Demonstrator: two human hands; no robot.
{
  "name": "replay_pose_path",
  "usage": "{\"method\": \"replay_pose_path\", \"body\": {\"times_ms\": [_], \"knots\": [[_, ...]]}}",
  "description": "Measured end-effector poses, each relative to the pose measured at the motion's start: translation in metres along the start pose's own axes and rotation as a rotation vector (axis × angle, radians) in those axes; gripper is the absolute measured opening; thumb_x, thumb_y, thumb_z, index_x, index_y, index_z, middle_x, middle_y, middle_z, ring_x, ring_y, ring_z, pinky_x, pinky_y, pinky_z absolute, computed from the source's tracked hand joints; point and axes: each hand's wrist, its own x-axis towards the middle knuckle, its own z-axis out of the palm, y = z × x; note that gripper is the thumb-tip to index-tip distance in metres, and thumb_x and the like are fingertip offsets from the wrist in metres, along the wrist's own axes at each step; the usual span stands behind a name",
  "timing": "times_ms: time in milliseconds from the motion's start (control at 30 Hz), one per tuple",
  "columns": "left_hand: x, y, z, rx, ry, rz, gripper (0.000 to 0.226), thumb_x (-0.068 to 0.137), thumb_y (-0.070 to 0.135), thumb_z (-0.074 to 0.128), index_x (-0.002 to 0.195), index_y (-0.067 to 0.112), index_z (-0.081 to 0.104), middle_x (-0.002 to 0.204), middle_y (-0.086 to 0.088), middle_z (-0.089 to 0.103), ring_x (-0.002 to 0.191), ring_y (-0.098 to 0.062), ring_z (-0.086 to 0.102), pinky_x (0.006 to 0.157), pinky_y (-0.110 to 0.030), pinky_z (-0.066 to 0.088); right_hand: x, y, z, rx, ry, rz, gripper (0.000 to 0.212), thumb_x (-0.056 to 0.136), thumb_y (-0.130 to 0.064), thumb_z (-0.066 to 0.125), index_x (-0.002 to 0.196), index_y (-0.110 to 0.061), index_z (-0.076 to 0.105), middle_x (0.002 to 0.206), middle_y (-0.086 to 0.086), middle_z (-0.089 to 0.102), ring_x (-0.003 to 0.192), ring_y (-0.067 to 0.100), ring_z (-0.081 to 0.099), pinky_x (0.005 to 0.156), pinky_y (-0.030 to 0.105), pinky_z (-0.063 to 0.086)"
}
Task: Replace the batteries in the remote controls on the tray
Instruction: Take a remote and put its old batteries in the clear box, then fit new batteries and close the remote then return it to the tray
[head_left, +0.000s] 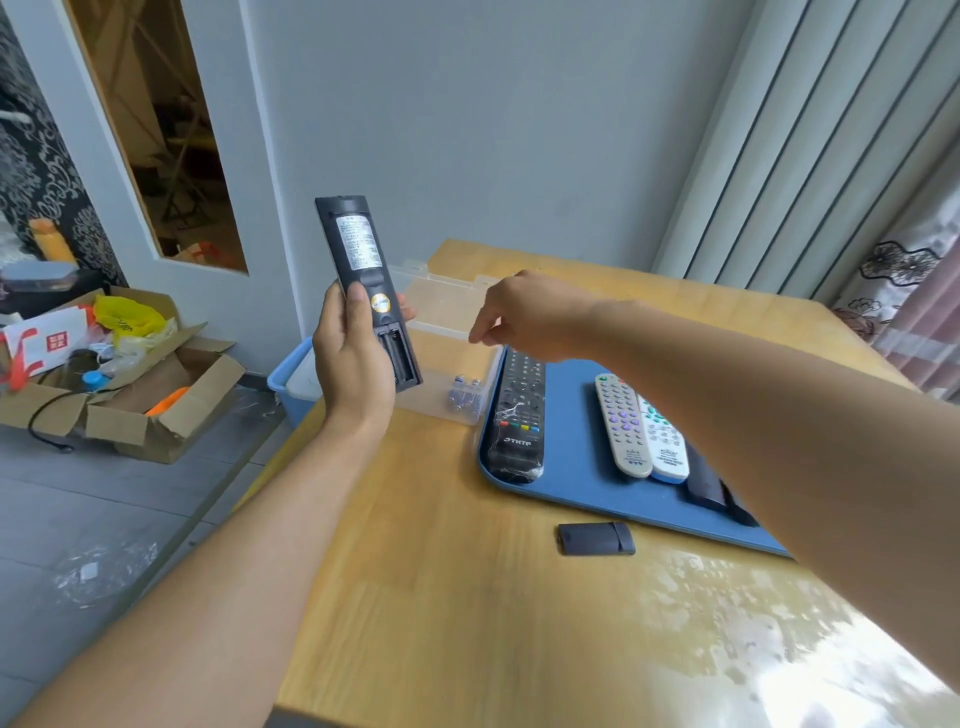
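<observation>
My left hand (353, 358) holds a black remote (363, 280) upright, back side facing me, above the table's left edge. Its battery compartment (399, 356) is uncovered and looks empty. The black battery cover (596, 538) lies on the table in front of the blue tray (571, 483). My right hand (524, 317) hovers over the clear plastic box (441, 332), fingers pinched downward; I cannot see anything in them. Several batteries (465, 397) lie in the box's near corner. On the tray rest a black remote (519, 415), two white remotes (641, 428) and a dark one partly hidden by my arm.
The wooden table (441, 545) stands against a grey wall, curtains to the right. A blue bin (291, 384) sits beside the table's left edge. On the floor to the left lies an open cardboard box (130, 384) full of clutter.
</observation>
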Motion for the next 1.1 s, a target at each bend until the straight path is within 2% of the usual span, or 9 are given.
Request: {"method": "replay_pose_path", "body": {"times_ms": [100,267,367,433,500,667,800,933,1100], "knots": [[-0.022,0.002,0.004,0.092,-0.118,0.192,0.023,0.11,0.029,0.034,0.109,0.027,0.057,0.093,0.006,0.072,0.076,-0.028,0.075,0.072,-0.045,0.057,-0.043,0.032,-0.011,0.047,0.183,0.066,0.023,0.097,-0.021,0.061,0.113,-0.031,0.074,0.106,-0.009,0.065,0.094,0.011,0.056,0.082,0.03,0.047],[-0.07,0.015,0.055,0.125,-0.332,0.168,0.022,0.109,0.031,0.036,0.113,0.026,0.057,0.093,-0.001,0.072,0.065,-0.026,0.073,0.065,-0.05,0.059,-0.153,0.105,0.001,0.172,0.55,0.292,0.022,0.095,-0.015,0.062,0.105,-0.028,0.076,0.096,-0.01,0.067,0.077,0.006,0.063,0.076,0.03,0.053],[-0.108,0.02,0.107,0.068,-0.477,0.035,0.029,0.111,0.027,0.035,0.136,0.021,0.05,0.096,-0.007,0.075,0.062,-0.027,0.073,0.061,-0.043,0.058,-0.214,0.15,0.018,0.203,0.686,0.488,0.023,0.094,-0.014,0.061,0.102,-0.03,0.075,0.096,-0.014,0.066,0.072,-0.006,0.058,0.074,0.028,0.051],[-0.138,0.021,0.144,-0.032,-0.561,-0.127,0.043,0.111,0.027,0.037,0.153,0.037,0.035,0.1,-0.011,0.075,0.064,-0.029,0.073,0.061,-0.043,0.061,-0.248,0.177,0.023,0.213,0.747,0.604,0.023,0.093,-0.013,0.062,0.101,-0.03,0.076,0.094,-0.015,0.066,0.074,0.002,0.06,0.078,0.031,0.053],[-0.156,0.023,0.165,-0.107,-0.606,-0.252,0.047,0.111,0.027,0.036,0.152,0.049,0.033,0.1,-0.014,0.073,0.065,-0.028,0.07,0.06,-0.044,0.062,-0.264,0.19,0.025,0.238,0.774,0.667,0.021,0.092,-0.013,0.063,0.1,-0.028,0.076,0.093,-0.013,0.068,0.08,0.01,0.063,0.082,0.035,0.056],[-0.207,0.016,0.238,-0.105,-0.721,-0.386,0.041,0.112,0.024,0.033,0.146,0.041,0.05,0.107,-0.021,0.069,0.063,-0.025,0.068,0.051,-0.037,0.058,-0.317,0.223,0.046,0.232,0.896,0.745,0.011,0.089,-0.021,0.071,0.096,-0.025,0.077,0.083,-0.012,0.07,0.075,0.012,0.063,0.076,0.035,0.055],[-0.215,0.006,0.267,-0.029,-0.759,-0.479,0.038,0.108,0.027,0.047,0.143,0.037,0.054,0.107,-0.011,0.067,0.066,-0.021,0.069,0.051,-0.032,0.056,-0.322,0.229,0.061,0.243,0.704,0.729,0.01,0.085,-0.016,0.076,0.093,-0.022,0.077,0.085,-0.005,0.068,0.075,0.012,0.06,0.07,0.027,0.045],[-0.221,-0.008,0.279,0.116,-0.826,-0.404,0.037,0.097,0.016,0.067,0.131,0.029,0.066,0.088,0.006,0.062,0.072,-0.016,0.071,0.058,-0.033,0.06,-0.321,0.227,0.063,0.223,0.509,0.78,0.019,0.083,-0.009,0.074,0.101,-0.017,0.077,0.084,-0.002,0.068,0.075,0.014,0.055,0.057,0.02,0.033],[-0.226,-0.018,0.281,0.24,-0.939,-0.35,0.051,0.084,0.01,0.081,0.127,0.031,0.065,0.105,-0.008,0.068,0.062,-0.013,0.068,0.065,-0.035,0.063,-0.324,0.217,0.059,0.098,0.332,0.761,0.033,0.082,-0.02,0.079,0.114,-0.02,0.072,0.097,0.004,0.064,0.083,0.017,0.049,0.062,0.025,0.033]]}}
